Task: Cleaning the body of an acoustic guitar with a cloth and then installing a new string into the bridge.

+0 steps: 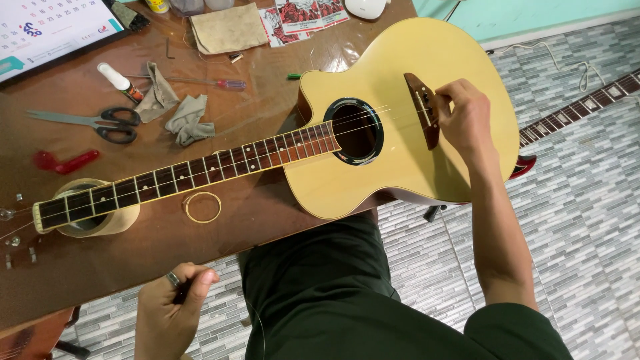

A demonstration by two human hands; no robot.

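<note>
- Guitar (400,100): an acoustic one with a pale yellow body lies face up across the brown table (200,247), its body hanging over the table's right edge above my lap, its neck (193,170) running left.
- My right hand (463,117) rests on the guitar body at the dark wooden bridge (423,110); thumb and fingertips are pinched together right at the bridge, on something too small for me to make out.
- My left hand (173,303) is low in view, off the table's near edge, fingers curled closed around a small dark object; I cannot tell what it is. A ring sits on one finger.
- The end of the guitar's neck is propped on a roll of tan tape (100,220) at the left of the table.
- A thin coiled string (203,207), forming a ring, lies on the table just below the neck.
- Above the neck I see black-handled scissors (100,123), two crumpled grey cloths (180,113), a small red plastic tool (67,161), a white tube (117,80) and a screwdriver (213,83) with a clear red handle.
- At the far edge of the table lie a folded tan cloth (230,28), printed papers (303,17) and a calendar (53,30).
- A second guitar's neck (580,110) shows at the right, over a grey tiled floor (587,220).
- My dark trousers (320,287) fill the bottom centre.
</note>
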